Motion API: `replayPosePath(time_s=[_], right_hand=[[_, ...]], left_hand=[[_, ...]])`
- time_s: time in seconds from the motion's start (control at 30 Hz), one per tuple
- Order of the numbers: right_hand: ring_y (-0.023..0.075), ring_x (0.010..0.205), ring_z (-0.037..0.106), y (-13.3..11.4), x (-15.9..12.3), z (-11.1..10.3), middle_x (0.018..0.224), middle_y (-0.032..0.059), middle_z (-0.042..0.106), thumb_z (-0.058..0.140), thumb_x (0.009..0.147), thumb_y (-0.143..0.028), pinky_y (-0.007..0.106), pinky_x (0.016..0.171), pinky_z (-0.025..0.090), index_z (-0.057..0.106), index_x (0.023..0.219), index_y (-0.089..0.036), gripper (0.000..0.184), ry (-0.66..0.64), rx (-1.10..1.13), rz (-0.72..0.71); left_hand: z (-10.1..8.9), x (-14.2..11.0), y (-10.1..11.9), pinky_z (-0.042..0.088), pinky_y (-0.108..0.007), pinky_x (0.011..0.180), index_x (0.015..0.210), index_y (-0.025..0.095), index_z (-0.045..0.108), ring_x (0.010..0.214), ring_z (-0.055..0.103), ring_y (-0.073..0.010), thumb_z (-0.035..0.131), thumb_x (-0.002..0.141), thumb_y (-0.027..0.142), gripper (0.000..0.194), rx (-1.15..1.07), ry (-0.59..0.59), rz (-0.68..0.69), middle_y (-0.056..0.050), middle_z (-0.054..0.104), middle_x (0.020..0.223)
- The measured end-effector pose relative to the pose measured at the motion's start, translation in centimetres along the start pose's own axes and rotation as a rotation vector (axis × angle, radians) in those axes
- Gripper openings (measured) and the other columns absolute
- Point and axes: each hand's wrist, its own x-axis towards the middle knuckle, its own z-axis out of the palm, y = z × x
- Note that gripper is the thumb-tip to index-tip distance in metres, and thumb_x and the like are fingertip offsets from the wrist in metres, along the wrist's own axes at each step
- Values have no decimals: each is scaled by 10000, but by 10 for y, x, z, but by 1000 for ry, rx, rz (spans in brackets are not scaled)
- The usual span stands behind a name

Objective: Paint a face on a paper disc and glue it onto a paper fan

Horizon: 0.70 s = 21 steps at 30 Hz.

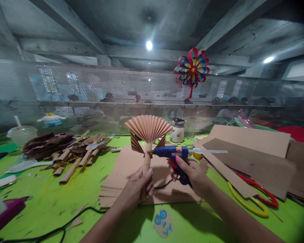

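Observation:
My left hand (140, 184) is closed around the lower part of a brown paper tube (148, 155), held upright. A pleated kraft-paper fan (150, 127) spreads from the tube's top, with smaller folded pieces at both sides below it. In my right hand (190, 172) is a blue hot glue gun (171, 152), its nozzle at the upper part of the tube; I cannot tell if it touches. A translucent glue stick (210, 151) sticks out of the gun's back. Beneath my hands lies a stack of brown paper sheets (120, 172).
On the left lie several paper tubes (71, 170) with frayed ends, crumpled dark paper (45, 145), a plastic cup (21, 135) and a black cord (78, 216). Scissors with red (271, 199) and yellow (258, 209) handles and cardboard sheets (248, 140) lie right. A jar (177, 131) stands behind.

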Motion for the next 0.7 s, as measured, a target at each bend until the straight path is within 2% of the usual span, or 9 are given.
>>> replayPosePath(time_s=[0.33, 0.57, 0.7], right_hand=[[114, 567, 552, 1, -1, -4, 696, 45, 619, 608, 880, -479, 265, 574, 435, 677, 887, -104, 381, -93, -31, -2], [126, 581, 557, 2, 1, 1, 703, 55, 634, 637, 839, -526, 267, 569, 435, 683, 890, -106, 426, 0, -23, 32], [124, 583, 554, 3, 1, -3, 728, 55, 635, 625, 852, -518, 273, 574, 440, 682, 908, -112, 414, 4, 5, 32]], left_hand=[[-3, 2, 1, 296, -180, 447, 741, 207, 382, 466, 382, -62, 656, 798, 539, 434, 2, 11, 4, 75, 398, 549], [-2, 4, 0, 278, -181, 429, 720, 204, 391, 443, 361, -56, 677, 774, 554, 456, -14, -24, -11, 77, 394, 529], [0, 2, 2, 300, -176, 447, 725, 201, 392, 464, 373, -56, 674, 783, 539, 444, -33, -11, -4, 76, 390, 540]])
